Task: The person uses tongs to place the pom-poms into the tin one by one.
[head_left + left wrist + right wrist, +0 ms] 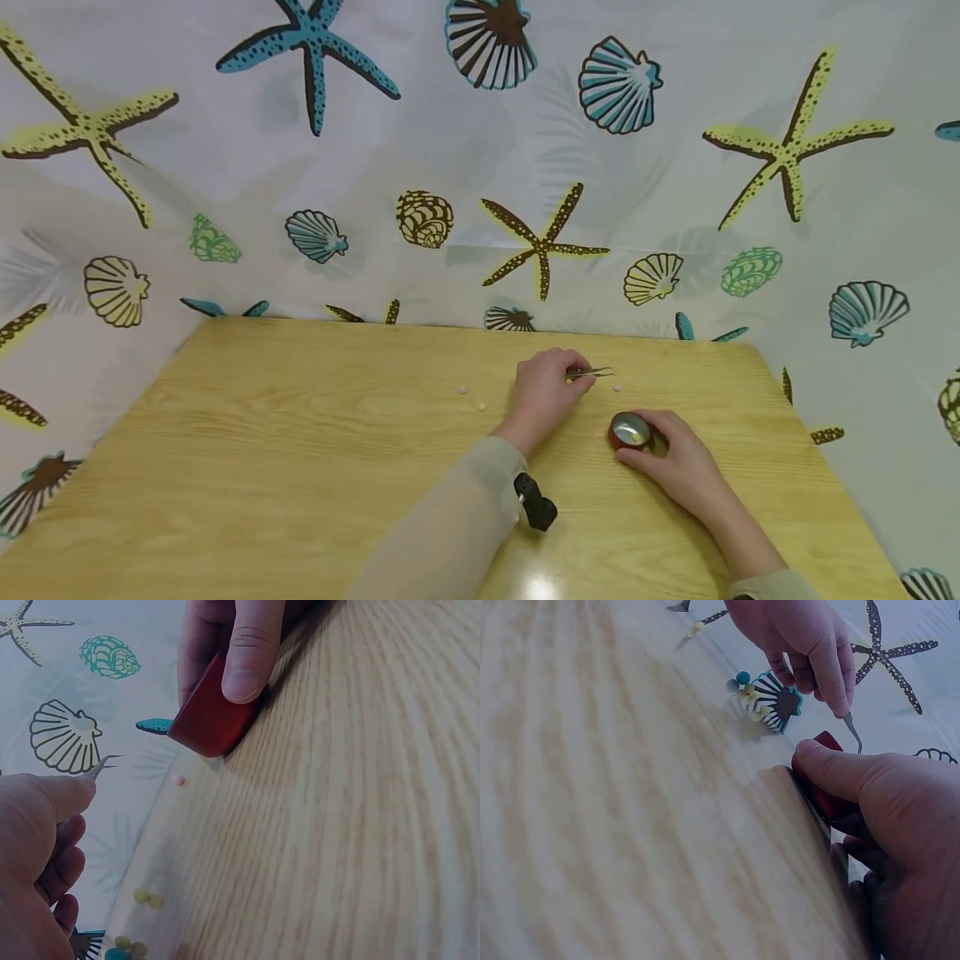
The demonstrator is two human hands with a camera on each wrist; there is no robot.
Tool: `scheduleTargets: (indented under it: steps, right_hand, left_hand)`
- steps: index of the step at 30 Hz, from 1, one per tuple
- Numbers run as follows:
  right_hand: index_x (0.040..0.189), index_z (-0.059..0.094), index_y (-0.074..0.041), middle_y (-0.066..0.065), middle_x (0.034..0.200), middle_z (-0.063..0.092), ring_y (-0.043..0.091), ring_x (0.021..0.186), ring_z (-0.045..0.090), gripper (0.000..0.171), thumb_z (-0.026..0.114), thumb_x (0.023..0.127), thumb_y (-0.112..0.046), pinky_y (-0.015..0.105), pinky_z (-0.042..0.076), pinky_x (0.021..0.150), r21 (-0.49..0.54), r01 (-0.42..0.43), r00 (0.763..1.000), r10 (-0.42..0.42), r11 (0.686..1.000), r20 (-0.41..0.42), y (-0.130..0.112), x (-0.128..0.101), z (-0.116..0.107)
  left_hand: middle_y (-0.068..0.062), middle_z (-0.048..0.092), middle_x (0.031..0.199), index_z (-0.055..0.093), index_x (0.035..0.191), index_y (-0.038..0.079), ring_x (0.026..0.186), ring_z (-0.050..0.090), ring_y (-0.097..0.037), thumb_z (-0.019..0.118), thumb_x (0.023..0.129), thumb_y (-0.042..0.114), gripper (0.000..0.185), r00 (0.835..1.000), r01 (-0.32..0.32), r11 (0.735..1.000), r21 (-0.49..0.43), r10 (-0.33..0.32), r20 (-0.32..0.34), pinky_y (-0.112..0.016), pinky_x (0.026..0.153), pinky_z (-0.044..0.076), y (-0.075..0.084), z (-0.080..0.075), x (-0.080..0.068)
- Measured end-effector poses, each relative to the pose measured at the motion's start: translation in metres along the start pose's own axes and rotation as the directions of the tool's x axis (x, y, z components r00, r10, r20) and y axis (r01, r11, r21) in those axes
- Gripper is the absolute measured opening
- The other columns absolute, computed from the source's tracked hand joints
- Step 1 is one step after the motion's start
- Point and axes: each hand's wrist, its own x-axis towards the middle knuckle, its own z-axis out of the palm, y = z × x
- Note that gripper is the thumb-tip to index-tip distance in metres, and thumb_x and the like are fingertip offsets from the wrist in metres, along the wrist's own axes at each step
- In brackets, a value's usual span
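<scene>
- Two loose beads left on wooden tabletop.
- Left hand pinches tweezers, tips near pink bead; approach low, squeeze gently.
- Right hand grips red container; keep it level, close.

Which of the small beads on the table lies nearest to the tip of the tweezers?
The pink bead just right of the tweezers tip in the head view; the other beads lie left of the left hand.
</scene>
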Motion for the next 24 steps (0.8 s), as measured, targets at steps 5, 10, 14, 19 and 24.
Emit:
scheduleTargets:
  steps: [5,10,14,19,24]
  right_hand:
    - [0.147,0.067,-0.008,0.014,0.14,0.066,0.036,0.137,0.06,0.062,0.092,0.095,-0.031,0.06,0.043,0.118,-0.006,0.0,1.0,0.0,1.0,-0.006,0.001,0.0,0.002]
    - [0.146,0.068,-0.009,0.013,0.14,0.066,0.036,0.137,0.06,0.062,0.092,0.094,-0.032,0.06,0.043,0.118,-0.001,-0.011,1.0,0.011,1.0,-0.004,0.002,-0.003,0.002]
    - [0.147,0.067,-0.01,0.013,0.14,0.066,0.036,0.137,0.06,0.062,0.092,0.095,-0.033,0.06,0.042,0.118,0.003,-0.018,1.0,0.018,1.0,-0.006,0.001,-0.003,0.0]
    - [0.147,0.067,-0.009,0.013,0.139,0.066,0.036,0.136,0.06,0.062,0.092,0.095,-0.032,0.06,0.042,0.118,-0.011,-0.015,1.0,0.015,1.0,-0.019,0.002,-0.002,0.0]
    - [0.146,0.068,-0.009,0.012,0.138,0.067,0.035,0.136,0.06,0.062,0.092,0.095,-0.031,0.06,0.043,0.117,-0.013,-0.007,1.0,0.007,1.0,-0.015,0.004,-0.001,0.001]
  left_hand:
    - [0.01,0.079,0.109,0.084,0.113,0.024,0.105,0.072,-0.015,0.08,0.105,0.034,0.013,1.0,0.012,0.999,0.034,-0.013,0.017,-0.047,0.101,0.05,-0.001,0.009,0.002]
    - [0.011,0.079,0.108,0.084,0.112,0.025,0.104,0.072,-0.016,0.079,0.106,0.035,0.013,0.999,0.026,0.998,0.061,-0.028,0.028,-0.046,0.098,0.049,0.0,0.014,0.002]
    - [0.012,0.079,0.106,0.084,0.111,0.025,0.103,0.072,-0.016,0.08,0.105,0.035,0.012,0.999,0.03,0.996,0.082,-0.032,0.032,-0.045,0.095,0.048,0.002,0.016,0.004]
    - [0.011,0.079,0.106,0.083,0.111,0.025,0.103,0.072,-0.016,0.08,0.105,0.035,0.013,0.998,0.015,0.994,0.113,-0.021,0.052,-0.046,0.096,0.049,0.004,0.019,0.006]
    - [0.011,0.079,0.102,0.084,0.109,0.024,0.1,0.072,-0.016,0.081,0.104,0.034,0.012,0.999,0.02,0.992,0.121,-0.026,0.048,-0.046,0.095,0.049,0.002,0.023,0.006]
